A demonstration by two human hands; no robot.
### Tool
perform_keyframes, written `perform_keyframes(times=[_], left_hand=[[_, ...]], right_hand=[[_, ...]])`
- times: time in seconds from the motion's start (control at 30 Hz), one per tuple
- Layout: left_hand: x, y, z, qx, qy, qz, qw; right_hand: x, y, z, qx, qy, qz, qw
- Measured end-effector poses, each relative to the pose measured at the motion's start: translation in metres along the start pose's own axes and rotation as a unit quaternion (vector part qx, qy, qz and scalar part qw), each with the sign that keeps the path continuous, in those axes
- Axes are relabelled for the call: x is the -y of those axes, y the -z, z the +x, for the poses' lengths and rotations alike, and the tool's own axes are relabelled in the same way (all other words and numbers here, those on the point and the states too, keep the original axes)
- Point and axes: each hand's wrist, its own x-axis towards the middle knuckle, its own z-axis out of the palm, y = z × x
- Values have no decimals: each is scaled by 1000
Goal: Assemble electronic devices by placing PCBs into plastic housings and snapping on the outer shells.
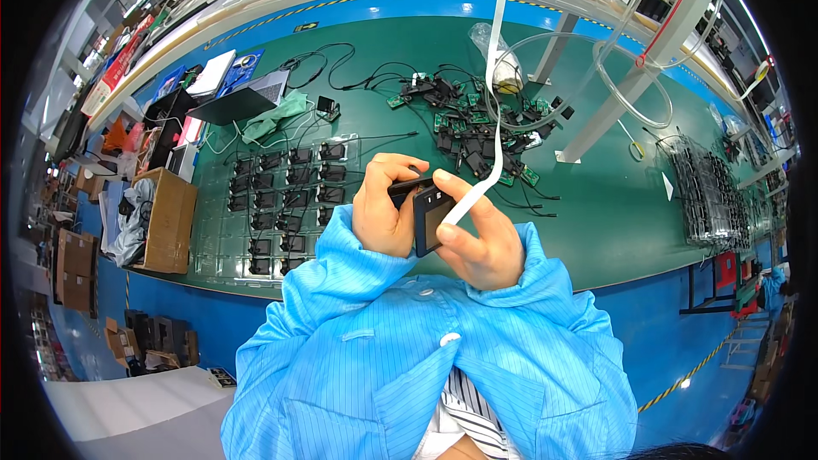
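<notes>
Close to my chest, above the near edge of the green table, my two hands are together. My right hand pinches a small black rectangular device with a dark screen, thumb on its face and index finger at its top. My left hand has its fingers curled round a second dark, flat piece right beside the device. Whether the two pieces are joined is hidden by the fingers. A white strap hangs from above and crosses in front of my right hand.
Clear trays with rows of black cabled units lie at left. Beyond my hands is a pile of green circuit boards and black cables. A laptop, green cloth and cardboard box stand left; a grey post and stacked trays right.
</notes>
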Motion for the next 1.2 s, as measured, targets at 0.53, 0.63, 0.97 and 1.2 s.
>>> perform_keyframes(times=[0.53, 0.63, 0.97, 1.2], left_hand=[[13, 9, 15, 113, -30, -27, 993], [11, 13, 20, 173, 278, -333, 884], [-11, -8, 2, 140, 229, -42, 962], [-8, -9, -6, 66, 227, -197, 952]], right_hand=[[-39, 11, 20, -20, 216, 77, 973], [-40, 13, 17, -51, 126, 123, 983], [-34, 3, 12, -92, 135, -169, 972], [-29, -7, 13, -92, 134, -144, 976]])
